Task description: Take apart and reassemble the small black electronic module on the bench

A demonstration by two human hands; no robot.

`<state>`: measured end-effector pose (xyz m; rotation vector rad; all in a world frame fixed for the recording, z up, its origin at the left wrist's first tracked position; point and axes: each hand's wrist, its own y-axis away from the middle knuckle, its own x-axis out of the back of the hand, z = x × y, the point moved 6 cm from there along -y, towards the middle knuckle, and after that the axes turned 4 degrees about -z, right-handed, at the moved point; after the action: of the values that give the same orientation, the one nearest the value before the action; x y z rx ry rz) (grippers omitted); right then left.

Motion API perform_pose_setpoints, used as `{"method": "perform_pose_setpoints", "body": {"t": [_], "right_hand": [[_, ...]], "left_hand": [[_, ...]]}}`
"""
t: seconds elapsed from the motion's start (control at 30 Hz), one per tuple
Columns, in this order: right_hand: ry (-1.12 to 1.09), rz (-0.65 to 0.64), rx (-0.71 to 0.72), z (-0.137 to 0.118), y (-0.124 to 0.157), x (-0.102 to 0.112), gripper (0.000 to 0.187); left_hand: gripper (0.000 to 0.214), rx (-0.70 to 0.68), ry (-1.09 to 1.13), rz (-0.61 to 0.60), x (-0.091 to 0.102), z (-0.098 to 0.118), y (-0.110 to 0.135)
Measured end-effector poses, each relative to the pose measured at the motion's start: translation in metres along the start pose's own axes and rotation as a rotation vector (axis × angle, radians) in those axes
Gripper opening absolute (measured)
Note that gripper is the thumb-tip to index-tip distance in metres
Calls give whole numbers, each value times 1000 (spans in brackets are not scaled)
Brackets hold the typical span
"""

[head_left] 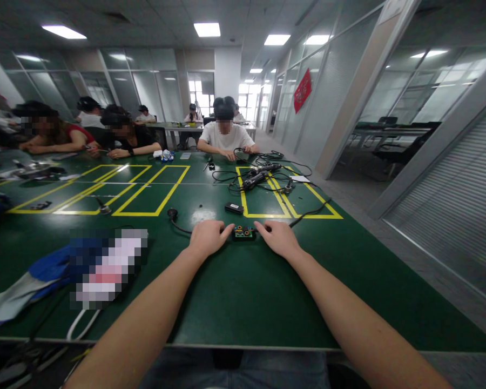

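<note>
In the head view an opened black power adapter lies on the green table, with its circuit board and copper-coloured coils showing upward. My left hand is closed at the adapter's left end, around a black power cord that runs out to a plug. At the other end, my right hand is closed on a black cable leading off to the right. Both thumbs point inward at the board; the curled fingertips are partly hidden. Just beyond the adapter lies a loose black cover with a white label.
Tangled black cables and adapters lie farther back on the right. Yellow tape marks rectangles on the table. A blue and white cloth and a blurred-out object with a white loop lie at left. A co-worker sits opposite.
</note>
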<state>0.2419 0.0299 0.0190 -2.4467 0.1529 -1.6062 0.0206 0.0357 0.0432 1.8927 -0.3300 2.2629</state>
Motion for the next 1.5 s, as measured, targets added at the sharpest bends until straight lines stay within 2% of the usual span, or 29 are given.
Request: {"method": "perform_pose_setpoints", "body": {"t": [0.13, 0.43, 0.63, 0.87, 1.2, 1.5], "right_hand": [[-59, -1, 23, 0, 1, 0, 45], [-272, 14, 162, 3, 1, 3, 14], [-357, -49, 216, 6, -2, 7, 17], [-365, -128, 214, 7, -1, 6, 16], [-438, -157, 236, 10, -3, -3, 20], [-411, -158, 266, 15, -5, -4, 19]], "left_hand": [[55, -22, 45, 7, -2, -3, 1], [32, -75, 118, 34, 2, -6, 5], [34, -112, 121, 8, 3, -6, 3], [33, -123, 115, -28, 5, -4, 6], [26, -149, 161, -33, -1, -6, 3], [27, -270, 155, -1, -3, -5, -1]]}}
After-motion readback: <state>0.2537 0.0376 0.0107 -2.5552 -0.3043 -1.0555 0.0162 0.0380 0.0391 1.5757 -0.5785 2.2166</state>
